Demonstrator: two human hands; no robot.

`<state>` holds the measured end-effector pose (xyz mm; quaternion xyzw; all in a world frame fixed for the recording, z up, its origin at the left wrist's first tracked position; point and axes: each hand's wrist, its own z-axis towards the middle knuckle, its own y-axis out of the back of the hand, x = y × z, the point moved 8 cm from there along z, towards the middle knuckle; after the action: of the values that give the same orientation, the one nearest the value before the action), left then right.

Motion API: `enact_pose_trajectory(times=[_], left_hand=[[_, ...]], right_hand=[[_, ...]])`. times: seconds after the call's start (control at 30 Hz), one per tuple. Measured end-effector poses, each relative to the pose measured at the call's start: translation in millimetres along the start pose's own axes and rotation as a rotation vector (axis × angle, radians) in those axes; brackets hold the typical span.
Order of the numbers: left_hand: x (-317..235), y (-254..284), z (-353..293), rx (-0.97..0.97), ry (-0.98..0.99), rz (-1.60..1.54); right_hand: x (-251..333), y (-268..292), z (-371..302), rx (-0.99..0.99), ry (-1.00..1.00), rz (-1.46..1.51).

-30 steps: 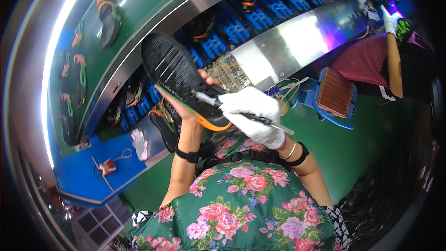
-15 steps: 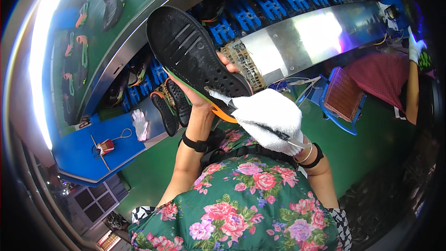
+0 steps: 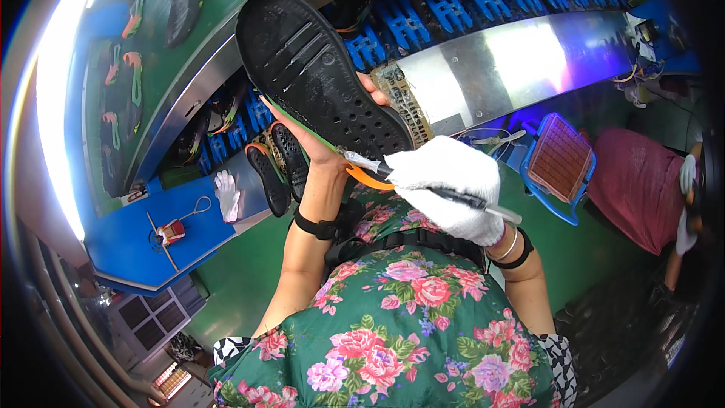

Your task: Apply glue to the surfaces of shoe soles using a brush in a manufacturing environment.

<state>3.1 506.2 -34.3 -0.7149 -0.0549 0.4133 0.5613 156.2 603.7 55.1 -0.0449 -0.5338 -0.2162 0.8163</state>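
Observation:
In my bare left hand point(image 3: 321, 153) lies a black shoe sole point(image 3: 306, 68), its perforated face toward me and a green and orange edge showing. My fingers wrap its far side near the narrow part. My right hand point(image 3: 445, 185), in a white knit glove, grips a pen-shaped tool point(image 3: 472, 201) with a dark barrel and a clear end. The tool's whitish tip meets the sole's edge beside the orange strap; whether it touches cannot be made out. Two more dark sole pieces point(image 3: 266, 181) with orange trim rest on the bench left of my left wrist.
A metal-edged conveyor with blue racks point(image 3: 453, 11) runs ahead, carrying shoes. At left, a blue table point(image 3: 151, 238) bears a white glove point(image 3: 226, 195) and a small red object on sticks. A blue-framed stool point(image 3: 559, 159) stands at right, near a co-worker in dark red cloth point(image 3: 634, 181).
The sole has risen slightly and shifted left. My right hand has turned, showing more of the tool's barrel, its tip now at the sole's edge. The co-worker at right has moved nearer.

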Motion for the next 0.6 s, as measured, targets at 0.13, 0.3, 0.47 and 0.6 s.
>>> enact_pose_trajectory(times=[0.13, 0.3, 0.47, 0.6], left_hand=[[1.1, -1.0, 5.3, 0.038, -0.007, 0.024], [7.8, -4.2, 7.2, 0.072, 0.005, 0.007], [13.1, -7.9, 7.3, 0.067, 0.004, 0.011], [12.6, -5.8, 8.7, 0.078, 0.005, 0.025]], right_hand=[[-9.8, 7.2, -4.4, -0.049, -0.035, -0.004], [-2.8, 13.0, -5.4, -0.034, 0.001, -0.034], [-27.4, 18.1, -15.4, -0.066, -0.225, 0.194], [-16.5, 25.6, -14.0, -0.039, -0.021, -0.012]])
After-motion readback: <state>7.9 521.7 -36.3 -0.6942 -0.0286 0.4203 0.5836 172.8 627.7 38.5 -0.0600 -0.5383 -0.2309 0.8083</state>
